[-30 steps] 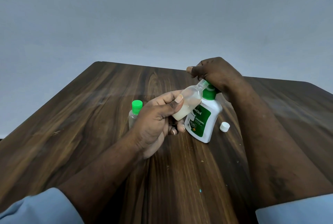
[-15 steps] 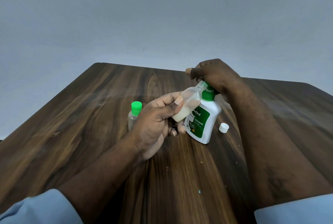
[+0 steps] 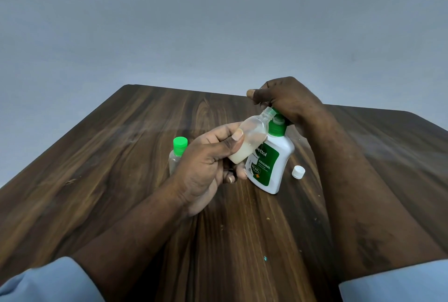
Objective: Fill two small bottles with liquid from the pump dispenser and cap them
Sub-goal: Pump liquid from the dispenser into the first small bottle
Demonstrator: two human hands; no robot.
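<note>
Green on top, clear plastic below: capped bottle [image 3: 179, 153], upright on the table [image 3: 121, 180], just behind the left hand [image 3: 206, 168] and partly hidden by it. Curled round the open bottle [image 3: 251, 139], thumb across its side, fingers underneath; held tilted, mouth raised to the spout of the pump dispenser [image 3: 269, 168], actual contact not clear. Milky liquid pooled in the low end only, so likely light, thin-walled, a little squashy; best gripped round the belly, gently, clear of a possibly soap-slick neck. Dispenser probably heavier and stiffer, steady on its base. Set on top of the pump head: right hand [image 3: 288, 102], fingers bent over it, thumb stuck out to the left. Just right of the dispenser, lying loose: white cap [image 3: 298, 172], tiny, easy to fumble or roll. Underneath, dark wood grain, smooth, speckled with a few crumbs. Behind, plain grey-blue wall [image 3: 218, 22].
</note>
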